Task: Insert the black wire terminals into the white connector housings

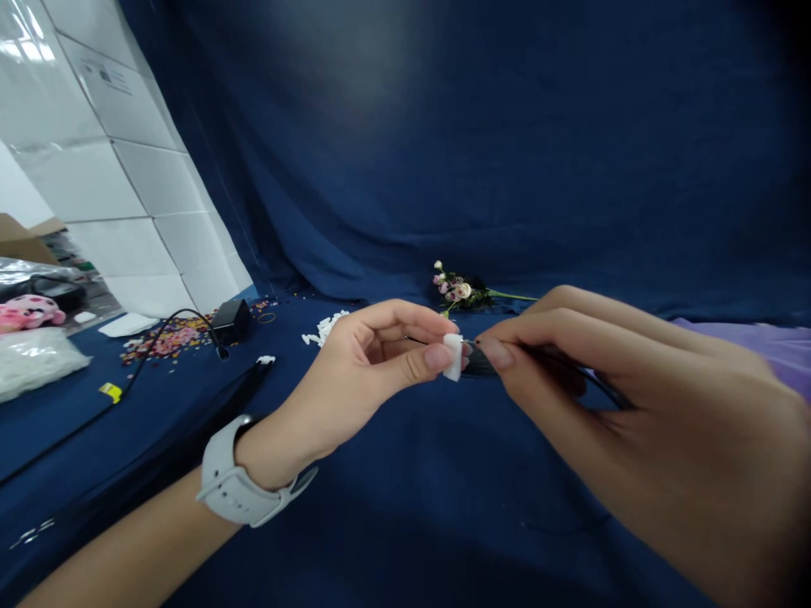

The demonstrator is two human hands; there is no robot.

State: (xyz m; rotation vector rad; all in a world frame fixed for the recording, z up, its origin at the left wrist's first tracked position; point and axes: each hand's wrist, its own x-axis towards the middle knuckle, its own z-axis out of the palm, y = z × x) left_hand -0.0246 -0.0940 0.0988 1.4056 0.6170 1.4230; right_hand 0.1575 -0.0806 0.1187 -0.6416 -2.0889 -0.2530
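- A small white oblong block (452, 356), matte, its material hard to tell, stands nearly upright in the air between the two hands, in front of a dark blue cloth backdrop (538, 152).
- The left hand (355, 367) pinches the block between thumb and forefinger, the tips narrowed to its thickness; a pale grey watch strap (237, 494) circles the wrist.
- The right hand (634, 405) has its thumb and forefinger nearly closed on a thin black cord (612, 395), which runs back beneath the palm; its fingertips are just beside the block, with a narrow gap between.
- A dark grey, streaky bundle (481, 361) shows behind that gap (too blurred to say whether it touches the block).
- Beyond the left hand lies a heap of small white pieces (326, 329); farther left are a boxy black power adapter (231, 321) and scattered multicoloured bits (171, 339).
- Pink and cream flowers with green stems (457, 290) lie behind the hands, against the backdrop.
- Folded purple cloth (776, 344) lies beyond the right hand.
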